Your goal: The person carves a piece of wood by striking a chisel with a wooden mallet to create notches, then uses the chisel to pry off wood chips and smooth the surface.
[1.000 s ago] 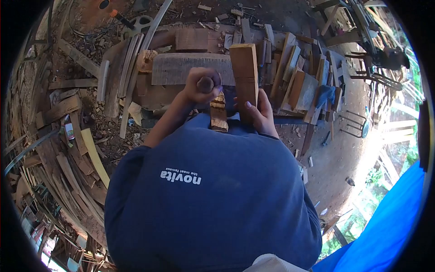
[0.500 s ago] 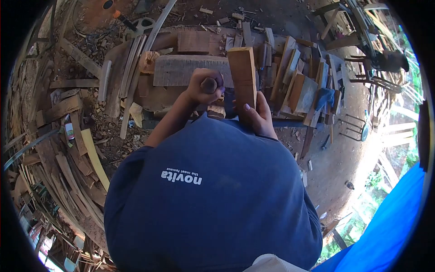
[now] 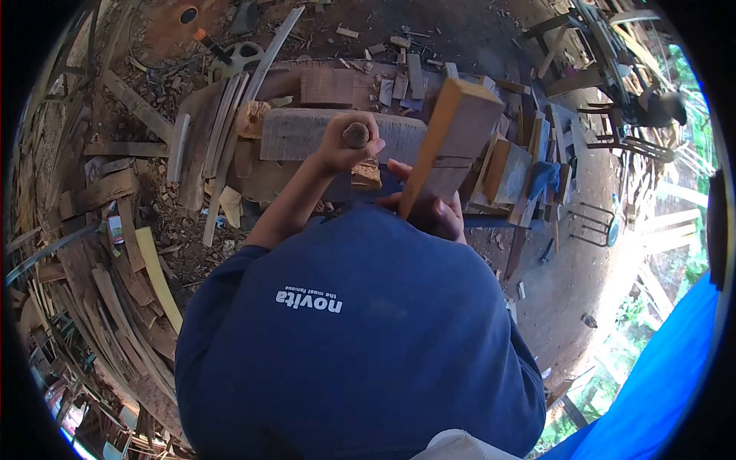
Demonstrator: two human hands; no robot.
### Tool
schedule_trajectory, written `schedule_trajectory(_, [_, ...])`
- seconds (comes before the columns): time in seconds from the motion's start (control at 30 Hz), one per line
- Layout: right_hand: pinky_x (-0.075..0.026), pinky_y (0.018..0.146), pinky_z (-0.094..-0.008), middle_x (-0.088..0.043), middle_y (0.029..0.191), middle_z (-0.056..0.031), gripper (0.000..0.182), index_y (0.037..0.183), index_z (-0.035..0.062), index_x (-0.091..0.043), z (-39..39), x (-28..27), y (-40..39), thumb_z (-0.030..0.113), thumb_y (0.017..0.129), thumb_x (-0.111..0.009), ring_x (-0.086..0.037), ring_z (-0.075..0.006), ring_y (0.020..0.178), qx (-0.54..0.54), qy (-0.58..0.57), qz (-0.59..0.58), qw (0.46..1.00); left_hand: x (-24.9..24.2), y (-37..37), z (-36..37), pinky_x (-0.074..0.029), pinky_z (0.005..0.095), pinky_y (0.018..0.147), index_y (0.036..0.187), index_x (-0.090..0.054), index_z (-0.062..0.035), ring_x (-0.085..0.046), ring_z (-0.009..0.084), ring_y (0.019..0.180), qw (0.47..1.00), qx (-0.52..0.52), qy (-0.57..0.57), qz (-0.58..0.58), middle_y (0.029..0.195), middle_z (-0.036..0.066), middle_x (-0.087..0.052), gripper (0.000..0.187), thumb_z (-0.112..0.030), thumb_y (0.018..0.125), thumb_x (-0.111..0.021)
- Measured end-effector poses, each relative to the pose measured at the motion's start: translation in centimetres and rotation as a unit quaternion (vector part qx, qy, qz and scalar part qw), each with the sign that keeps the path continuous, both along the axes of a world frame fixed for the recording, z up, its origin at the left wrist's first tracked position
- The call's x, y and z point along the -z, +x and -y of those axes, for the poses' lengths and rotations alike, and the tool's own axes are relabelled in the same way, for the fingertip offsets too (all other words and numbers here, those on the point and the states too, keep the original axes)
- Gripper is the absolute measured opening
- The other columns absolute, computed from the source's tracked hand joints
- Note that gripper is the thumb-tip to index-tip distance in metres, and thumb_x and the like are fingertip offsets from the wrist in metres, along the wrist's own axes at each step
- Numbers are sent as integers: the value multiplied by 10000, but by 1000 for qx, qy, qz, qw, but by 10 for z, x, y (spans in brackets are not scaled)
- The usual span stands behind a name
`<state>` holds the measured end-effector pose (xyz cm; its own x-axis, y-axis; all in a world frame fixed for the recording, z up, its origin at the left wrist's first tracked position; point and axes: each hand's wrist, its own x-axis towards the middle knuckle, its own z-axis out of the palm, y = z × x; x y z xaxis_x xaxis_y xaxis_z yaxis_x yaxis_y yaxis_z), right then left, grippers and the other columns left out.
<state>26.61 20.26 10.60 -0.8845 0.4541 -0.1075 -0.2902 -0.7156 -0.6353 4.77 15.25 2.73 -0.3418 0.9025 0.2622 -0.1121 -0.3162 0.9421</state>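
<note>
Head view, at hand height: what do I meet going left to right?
Stack of thin slats → left hand gripping a tool handle → tilted wooden block held by right hand → blue cloth.

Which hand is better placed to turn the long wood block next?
Right: the right hand grips the wood block, which is tilted; the left hand is closed on a tool handle.

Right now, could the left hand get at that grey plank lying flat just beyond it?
Probably yes: the left hand hovers just over the grey plank, nothing between, but it is shut on a tool handle.
</note>
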Motion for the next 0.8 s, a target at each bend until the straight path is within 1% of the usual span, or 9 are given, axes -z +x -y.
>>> schedule_trajectory(0.07, [-515,951,-529,-426,1426,-274,744,1454,30,-284,-3,-2,-1,295,884,-682,-606,-417,1135,-15,-6,-31,999,-1,-1,-2,-407,241,532,678,-567,-71,-519,60,585,1000,13,-16,-9,630,-12,-564,161,-65,745,-714])
schedule_trajectory(0.13, [-538,904,-582,-371,1415,-354,773,1427,-38,-293,-1,-14,-3,342,878,-684,-565,-521,1137,12,14,-1,1000,0,-1,-3,-402,237,530,687,-566,-73,-516,56,588,1000,15,-12,-11,629,-17,-560,201,-117,756,-749])
schedule_trajectory(0.17, [-538,904,-582,-371,1415,-354,773,1427,-38,-293,0,-17,-4,342,878,-684,-565,-521,1137,12,16,-1,1000,0,-1,-4,-397,234,527,696,-565,-75,-514,53,591,1000,16,-8,-14,629,-21,-556,249,-168,766,-785])
schedule_trajectory(0.2, [-533,909,-588,-378,1410,-352,781,1422,-45,-302,1,-19,-6,347,869,-691,-565,-518,1141,16,12,10,1000,-1,-2,-4,-397,234,527,696,-565,-75,-514,53,591,1000,16,-6,-14,629,-21,-556,249,-168,766,-785])
schedule_trajectory(0.27, [-528,915,-595,-385,1406,-350,789,1417,-51,-311,3,-25,-8,353,861,-698,-564,-515,1144,19,11,21,1000,-2,-4,-6,-394,229,527,712,-557,-77,-514,48,600,999,43,-7,-4,637,-32,-557,367,-312,762,-835])
schedule_trajectory(0.33, [-411,1047,-563,-433,1416,-283,816,1466,29,-265,6,-29,-10,308,846,-717,-519,-448,1240,-19,-25,34,999,-3,-8,-7,-393,227,529,722,-552,-76,-515,49,606,998,62,-2,-4,645,-31,-557,417,-387,759,-828])
schedule_trajectory(0.4, [-373,1070,-569,-429,1423,-280,814,1469,33,-262,6,-24,-13,300,846,-714,-488,-452,1268,-24,-10,27,999,-4,-10,-8,-392,225,532,732,-547,-75,-517,51,612,997,81,2,-4,654,-30,-557,474,-461,757,-821])
schedule_trajectory(0.57, [-312,1114,-569,-415,1440,-280,810,1482,39,-243,7,-16,-15,268,855,-702,-434,-455,1317,-27,-2,6,1000,-9,-11,-9,-395,225,547,789,-539,-65,-517,71,620,990,131,10,47,672,-18,-538,696,-745,732,-677])
schedule_trajectory(0.8, [-286,1146,-522,-412,1456,-263,797,1498,46,-235,16,-30,-17,239,872,-689,-423,-402,1347,-29,-25,36,999,-15,-16,5,-399,230,574,857,-536,-62,-517,78,688,985,159,11,62,750,-12,-521,784,-802,652,-694])
